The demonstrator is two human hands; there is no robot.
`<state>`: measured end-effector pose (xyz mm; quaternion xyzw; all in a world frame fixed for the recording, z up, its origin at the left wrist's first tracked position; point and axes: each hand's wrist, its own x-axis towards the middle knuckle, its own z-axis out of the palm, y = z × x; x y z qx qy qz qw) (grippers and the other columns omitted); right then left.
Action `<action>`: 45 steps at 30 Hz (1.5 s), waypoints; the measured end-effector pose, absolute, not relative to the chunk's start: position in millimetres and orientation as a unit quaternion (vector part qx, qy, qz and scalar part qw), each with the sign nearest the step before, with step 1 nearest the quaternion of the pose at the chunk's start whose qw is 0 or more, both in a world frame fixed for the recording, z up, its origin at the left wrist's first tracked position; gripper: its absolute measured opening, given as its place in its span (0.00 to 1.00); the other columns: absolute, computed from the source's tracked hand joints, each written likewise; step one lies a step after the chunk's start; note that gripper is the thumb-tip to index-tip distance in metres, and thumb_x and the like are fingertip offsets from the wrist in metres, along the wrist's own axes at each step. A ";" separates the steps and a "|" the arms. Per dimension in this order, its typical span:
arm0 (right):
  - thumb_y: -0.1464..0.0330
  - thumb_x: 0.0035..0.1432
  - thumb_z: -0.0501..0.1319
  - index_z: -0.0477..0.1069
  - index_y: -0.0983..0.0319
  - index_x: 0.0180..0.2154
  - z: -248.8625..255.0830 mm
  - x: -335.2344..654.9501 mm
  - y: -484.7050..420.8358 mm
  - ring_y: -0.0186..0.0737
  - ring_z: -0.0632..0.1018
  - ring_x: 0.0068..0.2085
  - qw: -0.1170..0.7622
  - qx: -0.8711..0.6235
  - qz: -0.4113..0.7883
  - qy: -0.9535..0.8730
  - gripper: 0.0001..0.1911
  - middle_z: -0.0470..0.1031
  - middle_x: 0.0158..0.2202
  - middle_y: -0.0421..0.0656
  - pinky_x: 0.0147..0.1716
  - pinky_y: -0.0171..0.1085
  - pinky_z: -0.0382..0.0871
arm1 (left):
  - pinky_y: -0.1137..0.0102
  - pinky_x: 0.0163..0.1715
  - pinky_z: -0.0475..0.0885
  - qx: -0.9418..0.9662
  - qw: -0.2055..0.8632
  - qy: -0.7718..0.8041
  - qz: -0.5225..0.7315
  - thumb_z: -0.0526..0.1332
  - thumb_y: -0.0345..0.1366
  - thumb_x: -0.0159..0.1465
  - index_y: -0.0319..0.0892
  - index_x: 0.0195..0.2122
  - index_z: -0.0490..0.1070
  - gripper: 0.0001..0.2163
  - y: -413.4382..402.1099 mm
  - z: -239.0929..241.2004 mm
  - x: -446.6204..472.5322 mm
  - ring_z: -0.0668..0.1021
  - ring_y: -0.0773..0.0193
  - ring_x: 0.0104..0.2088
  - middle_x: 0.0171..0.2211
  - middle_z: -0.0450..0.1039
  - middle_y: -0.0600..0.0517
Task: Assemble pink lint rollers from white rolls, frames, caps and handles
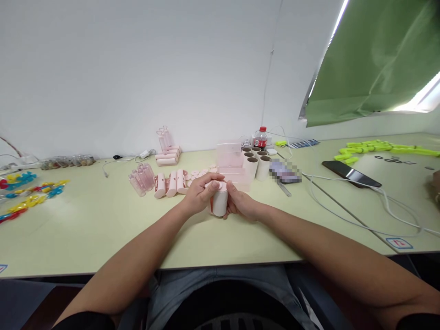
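Note:
Both hands meet at the middle of the pale green table [85,229] around a white paper roll [220,204] standing upright with a pink cap on its top end. My left hand [199,192] is closed on the roll from the left, its thumb pressing on the pink cap. My right hand [240,201] wraps the roll from the right. Just behind lie several pink caps [195,175], pink handle parts [171,184] and clear pink covers [141,178].
Several white rolls with brown cores [256,165] stand beside a pink box [229,156]. A cola bottle [261,137], a phone [350,173] and white cables [343,201] lie to the right, yellow-green clips [378,147] at far right, coloured clips [24,192] at far left.

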<state>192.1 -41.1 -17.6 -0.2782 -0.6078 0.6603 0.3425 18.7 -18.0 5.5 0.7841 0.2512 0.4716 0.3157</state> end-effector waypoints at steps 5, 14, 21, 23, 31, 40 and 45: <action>0.36 0.55 0.45 0.67 0.64 0.41 -19.9 193.2 -38.2 0.37 0.72 0.26 0.344 -0.281 0.636 -0.631 0.38 0.72 0.28 0.45 0.23 0.36 0.71 | 0.65 0.39 0.72 0.756 0.325 0.284 0.491 0.54 0.58 0.63 0.39 0.42 0.75 0.25 -16.0 3.4 20.6 0.78 0.58 0.38 0.38 0.78 0.45; 0.35 0.54 0.46 0.64 0.63 0.32 -13.8 195.7 -39.1 0.35 0.72 0.26 0.321 -0.288 0.621 -0.654 0.36 0.69 0.25 0.42 0.22 0.34 0.71 | 0.66 0.39 0.71 0.750 0.314 0.305 0.495 0.54 0.58 0.63 0.39 0.40 0.76 0.25 -16.2 5.7 20.8 0.78 0.59 0.38 0.38 0.78 0.46; 0.35 0.53 0.48 0.65 0.62 0.32 -9.9 197.3 -39.3 0.37 0.73 0.28 0.306 -0.284 0.624 -0.660 0.36 0.68 0.25 0.42 0.22 0.34 0.71 | 0.66 0.38 0.71 0.746 0.318 0.313 0.494 0.55 0.59 0.62 0.39 0.39 0.76 0.26 -16.5 6.7 20.6 0.77 0.59 0.37 0.37 0.78 0.46; 0.35 0.53 0.47 0.65 0.63 0.32 -10.5 197.5 -38.6 0.37 0.73 0.28 0.304 -0.286 0.624 -0.661 0.36 0.68 0.26 0.42 0.22 0.34 0.71 | 0.66 0.39 0.71 0.746 0.318 0.314 0.494 0.55 0.59 0.62 0.39 0.39 0.76 0.26 -16.5 6.9 20.9 0.77 0.58 0.38 0.38 0.78 0.46; 0.35 0.54 0.47 0.66 0.63 0.33 -12.6 198.0 -37.2 0.37 0.73 0.27 0.299 -0.289 0.621 -0.665 0.36 0.69 0.26 0.43 0.23 0.35 0.71 | 0.67 0.40 0.69 0.747 0.321 0.303 0.497 0.53 0.57 0.65 0.40 0.39 0.75 0.24 -15.2 4.5 20.5 0.76 0.60 0.38 0.37 0.76 0.47; 0.37 0.56 0.47 0.68 0.64 0.39 -17.6 199.3 -33.5 0.37 0.74 0.28 0.294 -0.286 0.626 -0.663 0.37 0.72 0.30 0.46 0.26 0.36 0.73 | 0.68 0.41 0.68 0.742 0.326 0.288 0.510 0.53 0.54 0.66 0.41 0.39 0.72 0.21 -12.9 2.0 21.0 0.74 0.62 0.38 0.36 0.73 0.49; 0.38 0.58 0.45 0.68 0.65 0.39 -19.3 198.9 -32.8 0.37 0.74 0.30 0.294 -0.278 0.628 -0.665 0.37 0.73 0.32 0.47 0.27 0.36 0.74 | 0.69 0.39 0.68 0.736 0.357 0.292 0.496 0.55 0.54 0.65 0.42 0.41 0.69 0.19 -11.4 2.7 20.2 0.73 0.63 0.37 0.37 0.72 0.50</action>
